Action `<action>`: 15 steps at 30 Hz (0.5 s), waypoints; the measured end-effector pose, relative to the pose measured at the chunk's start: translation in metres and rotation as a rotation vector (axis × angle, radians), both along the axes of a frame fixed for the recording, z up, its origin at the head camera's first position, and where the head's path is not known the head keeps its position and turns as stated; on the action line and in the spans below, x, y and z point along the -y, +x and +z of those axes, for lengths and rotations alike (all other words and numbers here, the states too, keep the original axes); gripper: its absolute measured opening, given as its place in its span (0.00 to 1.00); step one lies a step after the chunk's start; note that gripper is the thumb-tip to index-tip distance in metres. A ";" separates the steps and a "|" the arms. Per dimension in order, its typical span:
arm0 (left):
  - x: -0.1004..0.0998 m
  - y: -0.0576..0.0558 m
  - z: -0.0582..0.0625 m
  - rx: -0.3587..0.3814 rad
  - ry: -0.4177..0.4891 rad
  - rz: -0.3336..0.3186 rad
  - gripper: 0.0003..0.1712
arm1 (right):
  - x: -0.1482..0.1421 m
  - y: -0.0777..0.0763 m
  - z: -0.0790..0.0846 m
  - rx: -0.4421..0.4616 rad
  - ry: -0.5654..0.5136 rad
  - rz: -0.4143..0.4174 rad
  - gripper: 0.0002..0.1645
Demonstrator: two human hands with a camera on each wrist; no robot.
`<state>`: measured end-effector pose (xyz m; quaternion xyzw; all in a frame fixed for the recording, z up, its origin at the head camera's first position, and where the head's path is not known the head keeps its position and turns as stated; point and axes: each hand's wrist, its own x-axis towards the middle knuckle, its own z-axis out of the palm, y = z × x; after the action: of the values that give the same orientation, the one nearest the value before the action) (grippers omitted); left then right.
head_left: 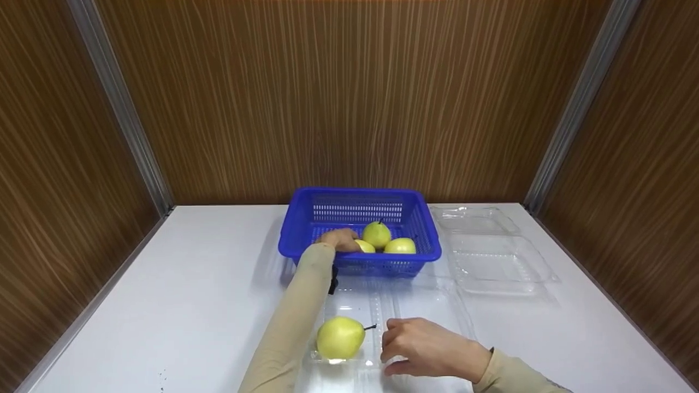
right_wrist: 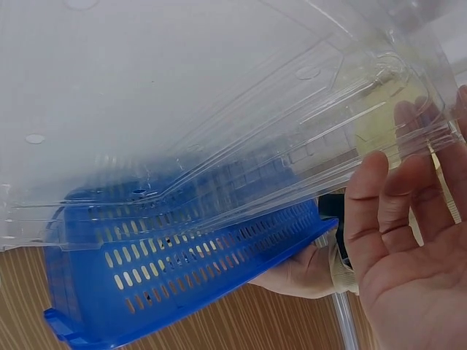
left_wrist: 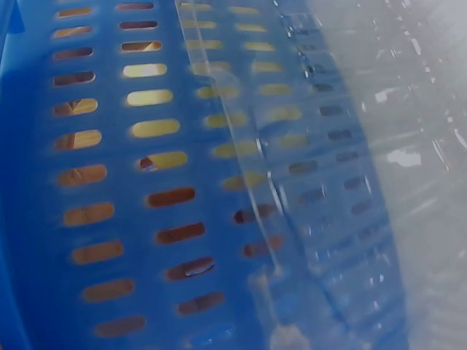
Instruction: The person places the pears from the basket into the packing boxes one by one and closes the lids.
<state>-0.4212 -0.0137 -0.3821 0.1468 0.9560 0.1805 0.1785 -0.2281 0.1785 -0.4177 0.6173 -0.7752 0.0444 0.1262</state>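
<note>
My left hand [head_left: 339,240] reaches over the near rim of the blue plastic basket [head_left: 360,263], its fingers right at a yellow-green pear [head_left: 365,246]. The rim hides the fingertips, so I cannot tell whether they grip it. Another pear [head_left: 377,234] with a dark stem and a third pear [head_left: 401,245] lie beside it. In front, one pear [head_left: 341,338] lies on its side in a clear plastic clamshell [head_left: 426,305], stem pointing right. Close to that stem, my right hand [head_left: 426,349] hovers at the clamshell with loosely bent fingers [right_wrist: 368,193] and an empty palm.
More clear plastic containers [head_left: 499,266] lie to the right of the basket on the white table [head_left: 218,284]. Wood-grain panels [head_left: 349,109] close off the back and both sides. Through the slots of the basket, the left wrist view shows patches of yellow.
</note>
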 end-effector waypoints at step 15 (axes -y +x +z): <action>-0.001 -0.002 0.000 -0.005 -0.021 0.042 0.24 | -0.001 -0.002 0.001 0.026 0.016 -0.017 0.07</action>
<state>-0.4230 -0.0129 -0.3820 0.1253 0.9612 0.1737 0.1740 -0.2303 0.1797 -0.4166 0.6110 -0.7824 0.0450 0.1116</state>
